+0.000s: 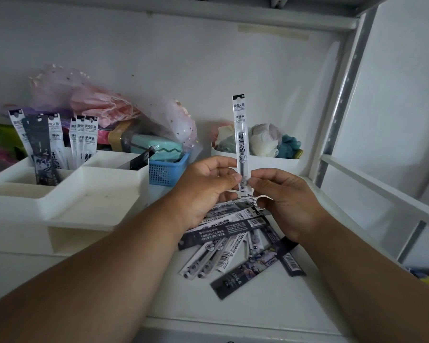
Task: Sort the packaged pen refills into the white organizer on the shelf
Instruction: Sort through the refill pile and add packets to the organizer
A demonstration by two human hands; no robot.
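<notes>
pinching a slim glossy refill packet [242, 142], both hands.

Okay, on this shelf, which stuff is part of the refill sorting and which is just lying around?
Part of the job:
- held refill packet, pinched by left hand and right hand
- loose refill packets on the shelf
- white organizer
- refills already standing in it

Just lying about:
- blue basket
- pink mesh bags
- white tub of crumpled items

Blue basket [168, 169], pink mesh bags [89, 100]
</notes>
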